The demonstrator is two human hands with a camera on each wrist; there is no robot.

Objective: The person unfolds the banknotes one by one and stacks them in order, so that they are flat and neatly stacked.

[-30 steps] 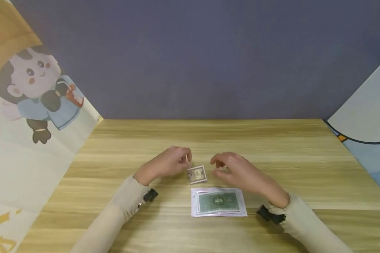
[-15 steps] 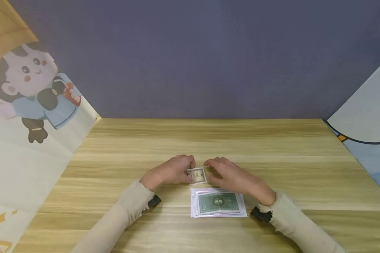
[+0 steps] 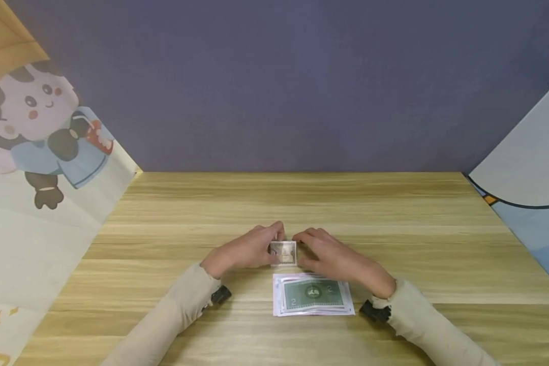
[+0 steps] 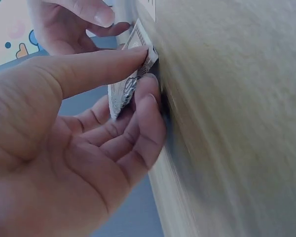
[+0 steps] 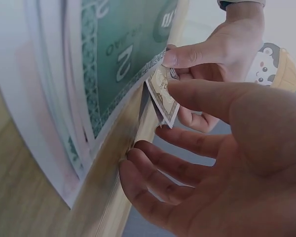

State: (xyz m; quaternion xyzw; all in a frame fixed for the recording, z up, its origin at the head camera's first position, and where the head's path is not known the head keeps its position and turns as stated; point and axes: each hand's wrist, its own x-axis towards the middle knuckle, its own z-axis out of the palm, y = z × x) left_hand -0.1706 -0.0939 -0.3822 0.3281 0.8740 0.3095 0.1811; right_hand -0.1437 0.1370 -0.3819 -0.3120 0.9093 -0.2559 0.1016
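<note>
A small folded brown banknote (image 3: 285, 252) is held just over the table, ahead of the stack of notes. My left hand (image 3: 251, 247) pinches its left end, thumb on top and curled fingers beneath, as the left wrist view shows on the banknote (image 4: 122, 94). The right hand (image 3: 334, 256) is at the note's other end with thumb and fingers spread. In the right wrist view, the thumb of this hand (image 5: 227, 143) overlaps the note (image 5: 163, 96), and I cannot tell if it touches. Closer to me lies a stack of banknotes (image 3: 314, 294), a green one on top.
The wooden table (image 3: 393, 203) runs back to a dark blue-grey panel (image 3: 283, 86). A side wall with a cartoon figure (image 3: 46, 122) stands at the left, and another printed wall (image 3: 530, 152) at the right. Both wrists carry small black devices.
Both hands have come closer together around the small banknote. The left thumb and fingers have taken hold of it, and the note has turned a little straighter. The stack lies as before.
</note>
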